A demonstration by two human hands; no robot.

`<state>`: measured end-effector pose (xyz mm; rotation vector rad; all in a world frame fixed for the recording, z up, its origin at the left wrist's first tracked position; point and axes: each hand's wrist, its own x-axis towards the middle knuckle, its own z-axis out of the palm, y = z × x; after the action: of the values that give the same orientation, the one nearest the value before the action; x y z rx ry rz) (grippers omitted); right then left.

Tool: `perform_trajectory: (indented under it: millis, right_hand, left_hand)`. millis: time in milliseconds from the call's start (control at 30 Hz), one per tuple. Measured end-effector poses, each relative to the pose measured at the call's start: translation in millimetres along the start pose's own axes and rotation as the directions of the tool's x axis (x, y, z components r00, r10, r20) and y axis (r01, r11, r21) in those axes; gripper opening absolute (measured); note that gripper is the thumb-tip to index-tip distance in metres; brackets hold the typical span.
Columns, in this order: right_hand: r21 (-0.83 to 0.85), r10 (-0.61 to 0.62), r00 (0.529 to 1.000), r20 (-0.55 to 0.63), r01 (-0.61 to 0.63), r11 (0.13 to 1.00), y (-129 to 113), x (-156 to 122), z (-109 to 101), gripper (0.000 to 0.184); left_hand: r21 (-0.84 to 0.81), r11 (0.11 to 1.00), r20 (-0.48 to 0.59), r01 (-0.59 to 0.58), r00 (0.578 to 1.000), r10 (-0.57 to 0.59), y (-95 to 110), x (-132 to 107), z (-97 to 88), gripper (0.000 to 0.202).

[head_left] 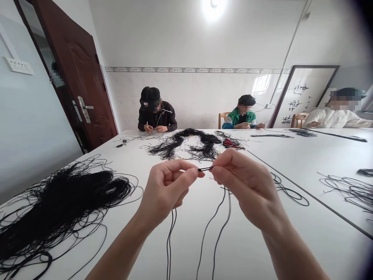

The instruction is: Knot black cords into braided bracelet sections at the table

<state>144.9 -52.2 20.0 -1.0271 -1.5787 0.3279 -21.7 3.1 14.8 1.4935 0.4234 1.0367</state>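
Both grips narrow, thumb and forefinger pinching short black cord end (pixel 206 168) from either side: left hand (pixel 166 190), right hand (pixel 244 186). Thin black cords (pixel 217 229) hang below hands onto white bench (pixel 256 252). Big tangled cord heap (pixel 58 206) on bench to left; second heap (pixel 186 146) ahead. Seated person (pixel 156 112) across bench, hands together.
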Motion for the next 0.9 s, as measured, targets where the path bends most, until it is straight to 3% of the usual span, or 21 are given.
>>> perform_trajectory:
  millis: [233,367,533,767,900]
  right_hand:
    - [0.152,0.078,0.996,-0.032,-0.072,0.986,4,2,2,0.021]
    - [0.070,0.047,0.999,-0.016,-0.046,0.997,4,4,0,0.022]
    - [0.043,0.036,0.999,-0.003,-0.036,0.998,1,3,-2,0.023]
    - [-0.023,0.041,0.997,0.058,-0.040,0.999,0,0,-2,0.023]
    - [-0.091,0.023,0.993,0.120,-0.012,0.996,1,1,-2,0.021]
  left_hand:
    - [0.047,0.997,-0.001,0.068,0.998,-0.068,2,-1,6.8,0.023]
    - [0.133,0.987,-0.015,0.087,0.996,-0.086,5,0,7.5,0.021]
    - [0.195,0.976,0.045,0.096,0.993,-0.106,3,-1,4.2,0.020]
    - [0.245,0.970,0.154,0.004,0.987,-0.043,4,-1,0.1,0.014]
    - [0.260,0.965,0.161,-0.011,0.986,-0.032,7,0,-3.9,0.014]
